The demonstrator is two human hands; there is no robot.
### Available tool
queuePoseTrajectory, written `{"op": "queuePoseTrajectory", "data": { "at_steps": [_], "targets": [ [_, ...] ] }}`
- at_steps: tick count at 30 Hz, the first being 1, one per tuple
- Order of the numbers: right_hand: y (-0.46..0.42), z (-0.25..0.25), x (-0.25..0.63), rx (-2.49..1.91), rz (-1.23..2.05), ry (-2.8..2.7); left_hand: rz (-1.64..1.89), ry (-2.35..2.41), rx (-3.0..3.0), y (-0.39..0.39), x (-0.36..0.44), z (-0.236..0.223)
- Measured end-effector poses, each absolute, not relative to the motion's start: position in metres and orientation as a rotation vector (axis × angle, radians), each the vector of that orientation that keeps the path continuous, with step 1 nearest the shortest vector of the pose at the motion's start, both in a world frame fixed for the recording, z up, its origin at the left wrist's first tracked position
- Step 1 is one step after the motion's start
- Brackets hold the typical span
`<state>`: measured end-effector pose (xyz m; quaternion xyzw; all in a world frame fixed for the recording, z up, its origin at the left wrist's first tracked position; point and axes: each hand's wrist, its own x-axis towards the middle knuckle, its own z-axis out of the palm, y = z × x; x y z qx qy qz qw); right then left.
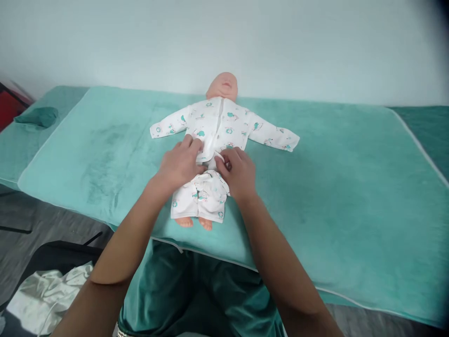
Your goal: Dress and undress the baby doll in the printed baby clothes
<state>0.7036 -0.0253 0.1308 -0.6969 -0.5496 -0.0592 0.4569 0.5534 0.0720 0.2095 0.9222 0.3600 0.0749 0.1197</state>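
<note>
Doll (227, 86): face up on the bed (333, 187), head at 12 o'clock, feet (206, 224) at 6, presumably so both hands reach its waist. Left hand (180, 161), at the shirt's (231, 124) 7 o'clock: fingers slightly spread on the fabric, likely steadying it; whether they pinch cannot be told. Right hand (242, 173), at 5 o'clock: thumb and fingers pinch a white cloth edge (219, 156), apparently holding it above the pants (185, 201).

White shirt (230, 122) with green and pink prints, teal bed cover (336, 196)
</note>
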Motion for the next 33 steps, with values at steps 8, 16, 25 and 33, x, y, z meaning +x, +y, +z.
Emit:
{"op": "queuePoseTrajectory", "data": {
  "at_steps": [8,16,25,33],
  "targets": [
    [-0.042,0.122,0.744,-1.363,0.078,-0.587,0.990,1.253,2.217,0.093,0.551,0.192],
    [-0.082,0.107,0.765,-1.613,-0.178,-0.296,1.357,1.344,1.414,0.124,0.501,0.126],
    [-0.087,0.122,0.711,-1.430,0.541,-1.275,0.786,0.755,1.501,0.104,0.480,0.124],
    [-0.091,0.120,0.718,-1.371,0.680,-1.294,0.606,0.682,1.421,0.104,0.469,0.122]
  ]
}}
